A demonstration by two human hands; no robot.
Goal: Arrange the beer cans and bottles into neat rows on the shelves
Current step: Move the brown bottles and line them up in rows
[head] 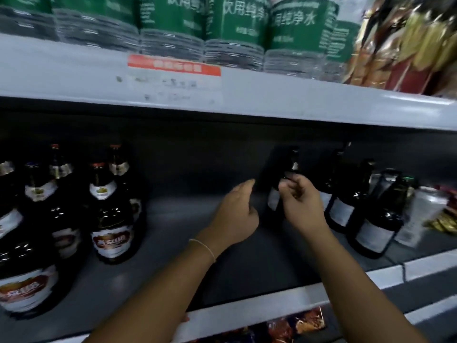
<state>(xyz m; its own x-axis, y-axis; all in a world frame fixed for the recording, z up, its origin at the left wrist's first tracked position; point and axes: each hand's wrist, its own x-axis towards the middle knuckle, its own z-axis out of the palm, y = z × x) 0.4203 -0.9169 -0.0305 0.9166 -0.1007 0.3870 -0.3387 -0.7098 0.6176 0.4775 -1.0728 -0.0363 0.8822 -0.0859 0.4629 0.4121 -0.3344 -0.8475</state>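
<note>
Head view: two hands reaching into a store shelf stocked with dark beer bottles.

Lower shelf (pixel 173 219), grey deck: left group of dark bottles (pixel 108 219) with red-and-white labels, upright, several deep; right group of dark bottles (pixel 376 219) with pale labels, upright, close together. Between the groups, bare deck. Right hand (pixel 300 204): fingers curled round the neck of a single dark bottle (pixel 274 199) standing at the inner end of the right group. Left hand (pixel 235 214): fingers relaxed and released, holding nothing, just beside that bottle; thin bracelet (pixel 202 248) at wrist. Upper shelf (pixel 296 95): clear water bottles (pixel 235 28) with green labels in a row; gold and red packets (pixel 405 45) at right. Frame is blurred; label text on the beer is unreadable.
</note>
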